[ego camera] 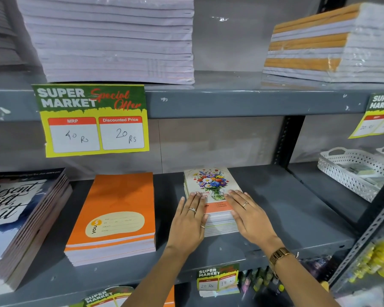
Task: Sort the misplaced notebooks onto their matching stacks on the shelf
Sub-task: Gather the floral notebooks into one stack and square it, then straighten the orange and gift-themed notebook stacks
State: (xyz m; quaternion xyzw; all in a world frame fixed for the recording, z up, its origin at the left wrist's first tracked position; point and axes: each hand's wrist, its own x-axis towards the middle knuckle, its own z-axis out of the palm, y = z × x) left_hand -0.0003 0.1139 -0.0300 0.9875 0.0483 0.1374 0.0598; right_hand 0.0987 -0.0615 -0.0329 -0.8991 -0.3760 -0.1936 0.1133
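Nearest the camera: two bare forearms reaching up from the bottom edge, gold wristwatch [279, 256] on the right wrist. Both hands are flat on the floral notebook stack [213, 196] on the middle grey shelf [286, 207]. Left hand [190, 220] lies palm down on the near-left corner of the top cover, fingers together and extended, thumb side running down the stack's left edge; rings on two fingers. Right hand [248, 214] lies palm down on the near-right corner, fingers extended and slightly spread, one ring. Neither hand is closed around anything: both just press flat on the top notebook, nothing gripped. Top cover shows a bouquet in a vase with an orange band near the front edge; stack edges look roughly even, near side partly hidden by the hands. Left of it, apart, an orange notebook stack [115, 216] with a cream label patch. Far left, a taller stack with script-lettered covers [16, 216], cut off by the frame. Upper shelf: a tall pile of pale notebooks [111, 38] at left, a plastic-wrapped pile with orange spines [324, 45] at right. A yellow-green price tag [93, 120] hangs from the upper shelf edge, handwritten 40 Rs and 20 Rs. A smaller price tag [217, 280] hangs on the near shelf lip below the hands. White perforated basket [350, 173] on the right, contents unclear.
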